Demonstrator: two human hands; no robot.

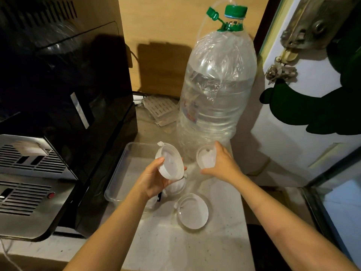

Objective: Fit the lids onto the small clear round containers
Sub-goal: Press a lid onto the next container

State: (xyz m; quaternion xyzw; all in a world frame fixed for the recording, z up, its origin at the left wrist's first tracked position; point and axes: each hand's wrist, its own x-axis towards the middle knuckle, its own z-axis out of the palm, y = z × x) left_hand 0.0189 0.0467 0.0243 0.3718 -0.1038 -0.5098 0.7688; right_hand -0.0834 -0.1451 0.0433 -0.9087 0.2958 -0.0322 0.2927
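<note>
Two hands, two pieces: we hold one clear piece in each hand, up in the air over the counter [195, 249], so we can bring them together.
Big water bottle [216, 90]: it stands at the back, behind our hands, out of the way. It has a green cap [235, 10].
Black machine [58, 94]: it sits on the left, well apart from the work.
Clear tray [125, 167]: it lies under and behind our left hand, just beside the machine. We think the small pieces were kept here, but that is a guess.
Round piece on the counter [193, 211]: it lies flat, near us, between our arms. It waits for its turn. We cannot tell if it is a lid or a container.
More small clear pieces [175, 187]: they sit under our left hand, partly hidden.
Left hand [154, 180]: palm up, thumb on the near rim, fingers behind. It grips a round container [170, 163], tipped so the open side faces us.
Right hand [222, 163]: wrist bent in, fingers curled over the far edge. It grips a round lid [206, 157], tipped toward the left piece.
Gap: the two pieces are near but not touching yet.
</note>
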